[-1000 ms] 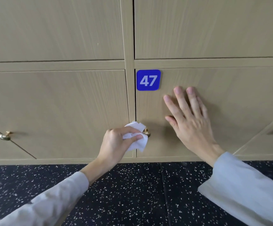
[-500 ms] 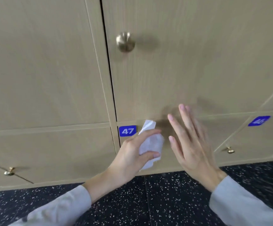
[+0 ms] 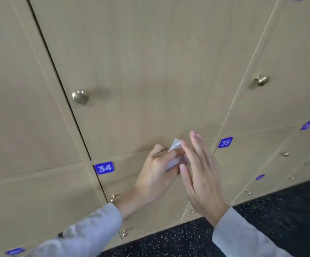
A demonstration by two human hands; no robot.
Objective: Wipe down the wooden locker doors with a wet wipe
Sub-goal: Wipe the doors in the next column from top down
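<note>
I see the left hand (image 3: 156,175) raised in front of the lockers with its fingers curled round a crumpled white wet wipe (image 3: 175,155). The wipe is bunched into a small wad: one pointed corner sticks up above the fingertips, and a paler fold shows lower down between the two hands. Most of it is hidden, so I cannot tell how it is folded or whether it looks damp or soiled.

The right hand (image 3: 200,173) stands just beside the left, edge-on to me, its fingers straight and close together, pointing up. It touches or nearly touches the wipe; I cannot tell which, as the picture is blurred there. Both wrists come out of pale grey sleeves (image 3: 87,232).

Behind the hands I see the tall light wooden locker door (image 3: 146,71), with faint vertical grain and a matt beige surface, and a round brass-coloured knob (image 3: 80,97) near its left edge. The wipe is held in front of this door's lower edge; I cannot tell if it touches the wood. Below that edge sits a blue square number plate reading 34 (image 3: 104,168), and to the right a matching blue plate reading 35 (image 3: 225,142). A second round knob (image 3: 260,80) is on the neighbouring door to the right. Smaller doors with little knobs run down to a black speckled floor (image 3: 272,216).
</note>
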